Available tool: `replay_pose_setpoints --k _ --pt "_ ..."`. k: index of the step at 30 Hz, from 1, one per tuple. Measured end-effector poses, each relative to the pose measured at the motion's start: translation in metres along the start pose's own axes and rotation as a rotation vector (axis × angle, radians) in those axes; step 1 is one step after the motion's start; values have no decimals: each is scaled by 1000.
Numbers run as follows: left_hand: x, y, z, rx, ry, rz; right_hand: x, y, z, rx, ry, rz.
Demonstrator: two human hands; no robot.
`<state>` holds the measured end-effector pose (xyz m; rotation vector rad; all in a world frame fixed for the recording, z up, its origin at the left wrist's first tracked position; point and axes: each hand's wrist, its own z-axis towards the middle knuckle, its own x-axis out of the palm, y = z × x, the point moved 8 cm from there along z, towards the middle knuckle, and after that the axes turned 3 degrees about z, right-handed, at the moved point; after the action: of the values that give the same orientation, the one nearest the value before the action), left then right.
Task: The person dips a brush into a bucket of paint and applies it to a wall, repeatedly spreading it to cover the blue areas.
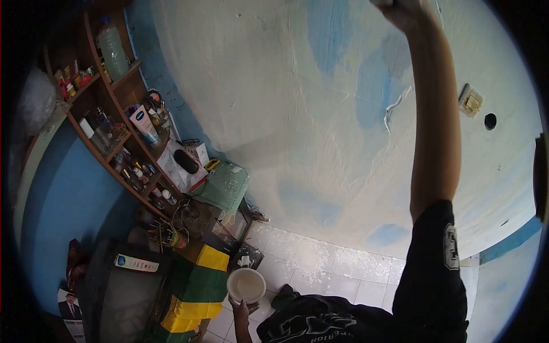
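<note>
Low in the view, my left hand (243,309) grips a round white tub (230,284) by its near rim. Pale, creamy stuff (249,284) covers the inside of the tub. My right arm stretches far up, and my right hand (405,12) is cut off by the top edge. Its fingers look curled at the wall, but whatever they hold is out of frame. In front of me the wall (274,126) is coated unevenly in whitish paste, with blue patches showing through and a raised ridge (392,108) beside my forearm.
Wooden shelves (108,94) with bottles and tubes stand left. Below them are a green plastic container (224,186), an old television (128,291) and a yellow-green cloth (200,286). White splatters mark the tiled floor (337,274). A switch (472,102) and a dark round hole (490,121) are at right.
</note>
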<state>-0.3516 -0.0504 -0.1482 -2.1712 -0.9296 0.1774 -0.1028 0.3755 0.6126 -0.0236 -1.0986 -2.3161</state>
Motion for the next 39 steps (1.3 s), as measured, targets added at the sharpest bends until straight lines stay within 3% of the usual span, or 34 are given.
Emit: replay_pose_setpoints --k 2,4,5,6,8,10,14,17,23,26,27,29,31,32,33,34,35,36,37,39 --pt "-6 9 4 18 28 15 -2 -4 33 -5 99 76" --pt "-8 12 5 16 33 22 -41 -40 55 36 -108 -25" --pt "-8 13 4 7 25 19 -50 -66 47 -104 183 -12" --pt "-7 13 3 -2 20 16 -86 -100 27 -77 -147 -239" --pt "-6 12 2 19 22 26 -88 -148 -55 -50 -237 -417" --pt "-9 13 2 25 23 15 -116 -218 -129 105 -300 -224" --pt "-20 19 0 7 2 -16 -161 -342 -307 495 -594 -222" --pt "-28 18 -1 18 7 24 -180 -403 -414 724 -660 -164" --pt "-41 13 7 -23 -26 28 -226 -440 -485 972 -793 66" --pt "-45 11 9 -32 -27 37 -225 -381 -404 815 -626 -25" --pt "-43 9 11 -30 -24 28 -216 -345 -368 805 -546 -272" --pt "-39 4 16 -24 -21 14 -196 -300 -313 810 -531 -70" --pt "-37 6 28 4 -8 -7 -154 -228 -260 618 -399 -411" --pt "-37 7 31 17 -4 -18 -141 -195 -230 444 -224 -777" --pt "-35 7 29 14 8 -25 -117 -155 -201 354 -238 -762" --pt "-29 4 28 15 20 -32 -100 -118 -170 256 -208 -1027" --pt "-25 1 28 19 34 -38 -101 -93 -137 223 -324 -708" --pt "-28 4 31 30 38 -38 -67 -44 -100 -95 -219 -1311" --pt "-31 10 34 45 44 -40 -74 -15 -53 -296 -64 -1338" --pt "-21 -2 26 78 38 19 -44 42 18 -241 -156 -705"
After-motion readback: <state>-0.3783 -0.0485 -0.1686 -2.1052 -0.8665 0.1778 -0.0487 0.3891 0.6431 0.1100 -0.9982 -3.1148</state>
